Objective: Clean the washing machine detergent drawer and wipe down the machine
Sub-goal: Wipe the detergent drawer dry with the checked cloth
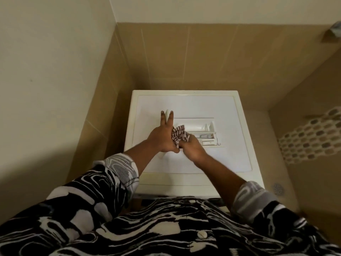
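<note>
Nearest, the right hand (191, 147) gripped a bunched striped cloth (180, 134) against the detergent drawer (203, 128), which lay on the washing machine (184, 104). Beside it the left hand (162, 137), fingers straight, braced the drawer's front. Drawer cleaning looked underway, with machine wiping likely still left.

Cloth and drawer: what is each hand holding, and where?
The right hand grips the striped cloth by its bunched lower end. The left hand steadies the drawer at its front panel, two straight fingers astride it.
</note>
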